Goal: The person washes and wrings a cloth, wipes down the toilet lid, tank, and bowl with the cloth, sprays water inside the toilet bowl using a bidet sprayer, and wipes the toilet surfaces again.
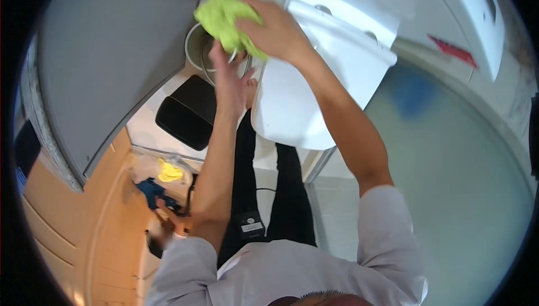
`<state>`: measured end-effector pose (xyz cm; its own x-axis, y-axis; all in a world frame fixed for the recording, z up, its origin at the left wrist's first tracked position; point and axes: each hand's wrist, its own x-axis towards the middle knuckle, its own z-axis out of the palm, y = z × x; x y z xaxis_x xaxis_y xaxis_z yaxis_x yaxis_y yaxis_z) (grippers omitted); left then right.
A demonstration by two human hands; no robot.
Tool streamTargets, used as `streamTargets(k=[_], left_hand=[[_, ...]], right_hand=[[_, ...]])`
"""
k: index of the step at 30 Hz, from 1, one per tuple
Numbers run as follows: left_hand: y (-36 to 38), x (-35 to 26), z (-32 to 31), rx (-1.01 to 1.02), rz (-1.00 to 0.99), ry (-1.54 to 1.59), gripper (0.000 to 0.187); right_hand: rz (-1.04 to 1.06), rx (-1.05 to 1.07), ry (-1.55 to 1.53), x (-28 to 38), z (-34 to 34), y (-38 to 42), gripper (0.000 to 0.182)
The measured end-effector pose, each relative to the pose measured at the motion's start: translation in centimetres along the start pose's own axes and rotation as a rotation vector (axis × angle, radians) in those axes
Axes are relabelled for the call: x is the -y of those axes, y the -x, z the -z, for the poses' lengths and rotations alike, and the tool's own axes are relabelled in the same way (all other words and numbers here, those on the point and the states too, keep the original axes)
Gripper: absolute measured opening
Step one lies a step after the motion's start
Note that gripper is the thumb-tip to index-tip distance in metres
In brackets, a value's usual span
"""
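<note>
A crumpled lime-green cloth (pixel 227 20) is bunched in my right hand (pixel 276 30), whose fingers close over its right side. Just below it is my left hand (pixel 229 79), fingers apart, with the fingertips right at the cloth's lower edge. Both hands are above a pale round bucket (pixel 193 48) with a thin wire handle; the cloth and left hand hide much of it. To the right of the hands stands a white toilet (pixel 292 104) with its lid down.
A black bin (pixel 190 112) stands left of my legs, beside a grey panel (pixel 118 31). A frosted glass panel (pixel 455 154) is on the right. At lower left, another person (pixel 163 210) is bent near a yellow cloth (pixel 169 170).
</note>
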<state>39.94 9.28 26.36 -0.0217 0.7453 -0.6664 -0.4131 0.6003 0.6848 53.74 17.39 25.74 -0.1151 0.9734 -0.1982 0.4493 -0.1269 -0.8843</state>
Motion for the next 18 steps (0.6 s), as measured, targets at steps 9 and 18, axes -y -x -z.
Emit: streamTargets(k=[9, 18], left_hand=[[-9.9, -3.8, -6.1, 0.362, -0.618, -0.316, 0.051], [-25.8, 2.6, -20.7, 0.322, -1.207, -0.67, 0.064]], right_hand=[[0.328, -0.579, 0.607, 10.7, 24.2, 6.6, 0.058], [0.371, -0.636, 0.655, 9.1, 27.2, 0.1, 0.079]])
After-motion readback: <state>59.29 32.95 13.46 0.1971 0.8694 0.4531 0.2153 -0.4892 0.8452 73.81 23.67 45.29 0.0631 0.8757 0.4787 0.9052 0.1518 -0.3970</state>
